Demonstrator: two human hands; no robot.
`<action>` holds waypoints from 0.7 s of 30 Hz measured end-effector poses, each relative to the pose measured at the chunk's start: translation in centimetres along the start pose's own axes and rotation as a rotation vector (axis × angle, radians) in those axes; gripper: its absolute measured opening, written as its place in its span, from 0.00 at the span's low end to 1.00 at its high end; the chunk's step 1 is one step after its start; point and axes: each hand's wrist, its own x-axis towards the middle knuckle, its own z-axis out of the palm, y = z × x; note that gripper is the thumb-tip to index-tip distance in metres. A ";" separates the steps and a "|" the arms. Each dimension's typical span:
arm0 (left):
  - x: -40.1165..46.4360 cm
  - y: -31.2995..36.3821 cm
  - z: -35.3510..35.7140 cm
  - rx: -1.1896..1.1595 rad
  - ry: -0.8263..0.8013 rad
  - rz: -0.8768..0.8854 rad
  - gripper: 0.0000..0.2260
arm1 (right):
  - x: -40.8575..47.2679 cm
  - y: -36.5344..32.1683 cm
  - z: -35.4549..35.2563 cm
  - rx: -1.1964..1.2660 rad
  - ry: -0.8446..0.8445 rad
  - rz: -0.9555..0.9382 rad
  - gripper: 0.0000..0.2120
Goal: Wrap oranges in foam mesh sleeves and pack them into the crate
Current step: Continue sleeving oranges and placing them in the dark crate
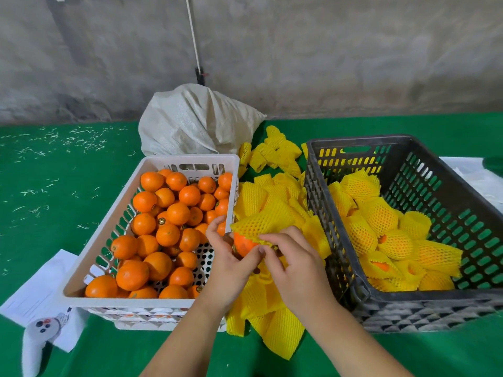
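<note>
My left hand [230,263] grips an orange [243,244] above the gap between the two crates. A yellow foam mesh sleeve [261,220] lies over the top of that orange, and my right hand [295,263] pinches the sleeve's lower edge. The white crate [109,221] on the left holds several bare oranges [167,213]. The dark grey crate [441,186] on the right holds several oranges wrapped in yellow mesh [381,232]. A loose pile of empty sleeves [272,317] lies between the crates.
A tied white woven sack [196,121] stands behind the white crate. Sheets of paper [38,292] and a white controller [38,341] lie at the front left on the green table cover [54,186]. More paper [473,175] lies at the right edge.
</note>
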 end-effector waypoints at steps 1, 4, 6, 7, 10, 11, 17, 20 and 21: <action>-0.1 0.2 0.0 0.012 -0.022 -0.002 0.36 | -0.2 -0.3 0.1 -0.016 0.000 -0.038 0.11; -0.1 0.6 0.3 0.074 -0.096 0.024 0.22 | -0.1 -0.6 0.0 -0.054 0.030 -0.130 0.11; 0.0 0.9 0.8 0.050 -0.077 0.017 0.11 | 0.2 -0.3 -0.2 -0.039 0.046 -0.177 0.12; 0.0 1.0 1.2 0.032 -0.058 -0.007 0.06 | 0.2 -0.2 -0.2 -0.016 0.042 -0.171 0.13; -0.2 1.0 1.5 0.045 -0.018 -0.129 0.10 | 0.0 0.2 0.3 0.003 0.021 -0.061 0.19; -0.3 0.9 1.3 0.042 -0.045 -0.163 0.15 | -0.2 0.3 0.5 -0.012 0.024 -0.031 0.18; -0.5 1.0 -0.3 -0.083 -0.214 -0.160 0.31 | 1.2 1.6 -0.5 0.005 0.002 -0.084 0.17; -0.4 0.5 -0.2 -0.077 -0.162 -0.115 0.29 | 2.1 1.8 -0.9 -0.014 0.038 -0.119 0.15; -0.4 0.4 -0.2 -0.070 -0.139 -0.088 0.30 | 2.3 1.8 -0.9 -0.040 0.044 -0.126 0.15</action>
